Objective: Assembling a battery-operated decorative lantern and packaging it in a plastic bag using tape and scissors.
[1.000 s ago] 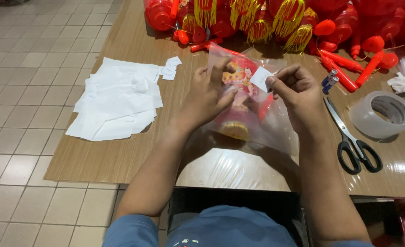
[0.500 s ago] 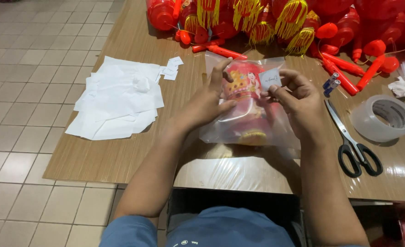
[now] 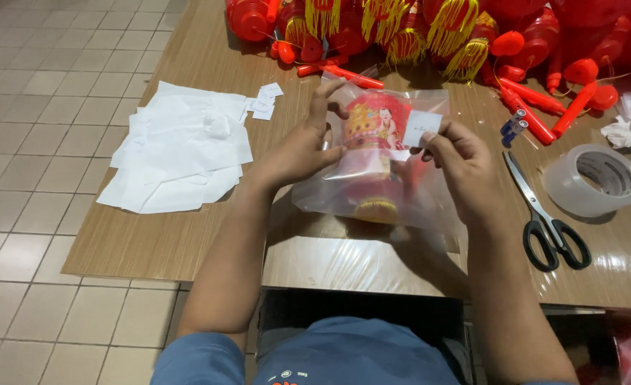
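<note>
Hands (image 3: 380,153) grip bagged lantern (image 3: 376,160); scissors (image 3: 547,221), tape roll (image 3: 595,180) lie right.

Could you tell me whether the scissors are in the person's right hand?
No, the scissors lie on the table beside the tape roll, while the right hand holds a small white slip against the clear bag.
</note>
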